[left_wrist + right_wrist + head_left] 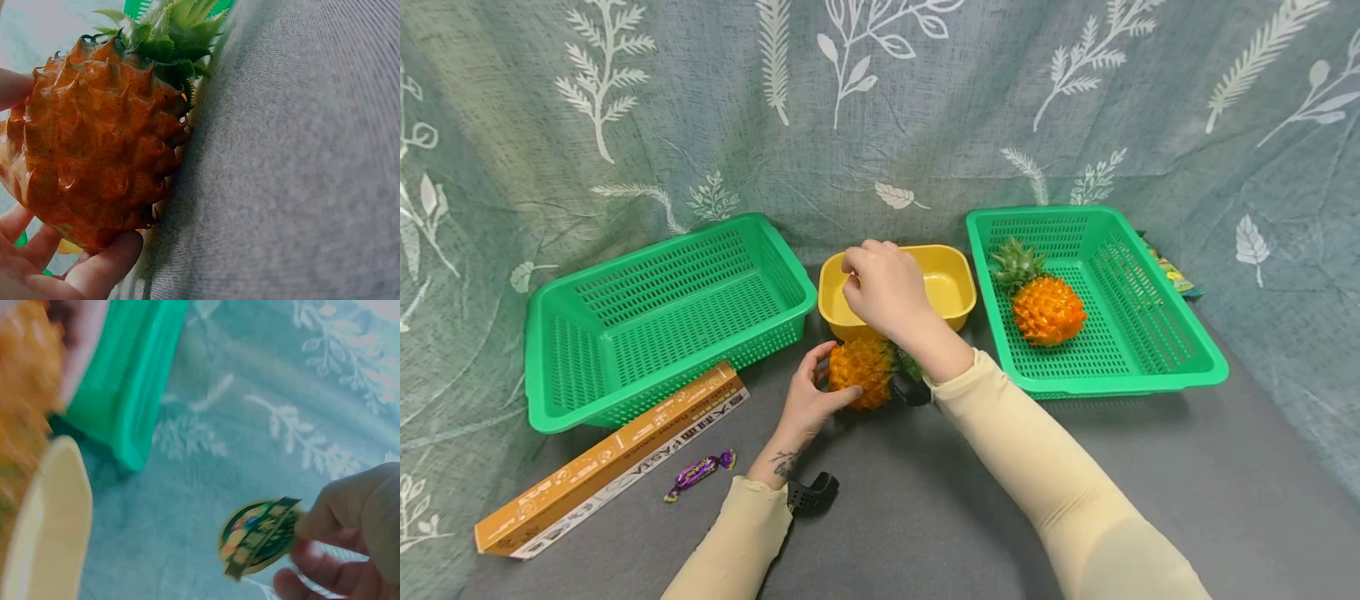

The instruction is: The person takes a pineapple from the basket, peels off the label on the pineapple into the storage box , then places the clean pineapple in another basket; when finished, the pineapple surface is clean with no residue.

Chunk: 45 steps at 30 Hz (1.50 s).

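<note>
My left hand [807, 403] grips an orange spiky toy pineapple [863, 367] on the dark table, thumb on its near side and fingers round its far end. The left wrist view shows the pineapple's glossy body [100, 137] and green leaf crown [181, 37] close up. My right hand [889, 287] is raised over the yellow basin [951, 287], its forearm passing above the pineapple's leaves. In the right wrist view its fingertips pinch a small oval badge-like piece [257, 536] with a green and gold pattern; the head view hides this piece behind the hand.
A green basket [568, 308] stands at the left; another green basket [1105, 385] at the right holds a second pineapple [1048, 311]. An orange pasta box [617, 454] leans along the left basket, near a purple wrapped candy [700, 473]. A colourful packet [1180, 275] shows behind the right basket.
</note>
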Available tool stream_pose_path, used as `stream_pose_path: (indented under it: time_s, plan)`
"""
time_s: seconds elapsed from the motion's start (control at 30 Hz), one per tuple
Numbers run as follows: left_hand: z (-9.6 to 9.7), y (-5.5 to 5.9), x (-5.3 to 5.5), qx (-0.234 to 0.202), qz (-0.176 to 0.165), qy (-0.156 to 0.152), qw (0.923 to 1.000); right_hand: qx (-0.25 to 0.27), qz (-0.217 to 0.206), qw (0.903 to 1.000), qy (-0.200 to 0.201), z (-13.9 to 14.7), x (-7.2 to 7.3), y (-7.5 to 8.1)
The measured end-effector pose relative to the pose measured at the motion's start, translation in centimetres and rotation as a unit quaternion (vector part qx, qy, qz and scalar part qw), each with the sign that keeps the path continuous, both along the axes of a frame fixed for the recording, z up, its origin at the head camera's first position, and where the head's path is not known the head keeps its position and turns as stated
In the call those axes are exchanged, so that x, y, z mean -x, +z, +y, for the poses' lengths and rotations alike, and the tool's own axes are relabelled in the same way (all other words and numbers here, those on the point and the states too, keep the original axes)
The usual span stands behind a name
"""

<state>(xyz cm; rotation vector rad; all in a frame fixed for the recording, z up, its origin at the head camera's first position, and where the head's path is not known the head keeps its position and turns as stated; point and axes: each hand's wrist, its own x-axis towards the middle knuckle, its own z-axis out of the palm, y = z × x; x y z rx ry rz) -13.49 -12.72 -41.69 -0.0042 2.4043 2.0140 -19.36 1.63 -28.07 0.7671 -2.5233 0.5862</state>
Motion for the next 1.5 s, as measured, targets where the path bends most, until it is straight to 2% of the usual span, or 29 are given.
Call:
stream_pose_path:
  time_s: [0.17, 0.37, 0.57, 0.8, 1.0, 1.1, 1.23, 1.37, 1.5]
  plan:
    - [-0.1, 0.1, 0.0, 0.000, 0.001, 0.002, 1.0000, -0.073, -0.056, 0.9933, -0.070, -0.9, 2.2, 1.8]
    - [-0.1, 0.1, -0.1, -0.003, 0.000, -0.001, 1.0000, -0.132, -0.137, 0.9748, -0.115, -1.9, 4.9, 1.9]
    - [0.0, 0.0, -0.1, -0.003, -0.004, 0.002, 1.0000, -0.145, -0.178, 0.9669, -0.111, -2.3, 6.8, 0.8]
    - [0.1, 0.1, -0.1, -0.003, -0.003, -0.002, 1.0000, -0.104, -0.190, 0.9717, -0.094, -1.8, 7.5, -0.4]
    - [-0.1, 0.2, -0.1, -0.003, -0.003, -0.006, 1.0000, -0.073, -0.213, 0.9713, -0.077, -1.1, 6.4, 0.1]
    - [-0.2, 0.2, -0.1, -0.005, -0.002, -0.008, 1.0000, -0.064, -0.228, 0.9697, -0.060, -0.8, 4.8, 0.5]
    - [-0.2, 0.0, -0.1, -0.004, 0.000, -0.005, 1.0000, -0.075, -0.221, 0.9719, -0.033, -0.5, 2.1, 0.6]
    - [-0.2, 0.0, -0.1, -0.008, 0.000, -0.006, 0.9999, -0.108, -0.218, 0.9699, -0.005, 0.0, -0.4, -0.3]
    - [-0.2, 0.1, 0.0, -0.011, 0.001, -0.011, 0.9999, -0.154, -0.217, 0.9637, 0.026, 0.6, -2.5, -2.0]
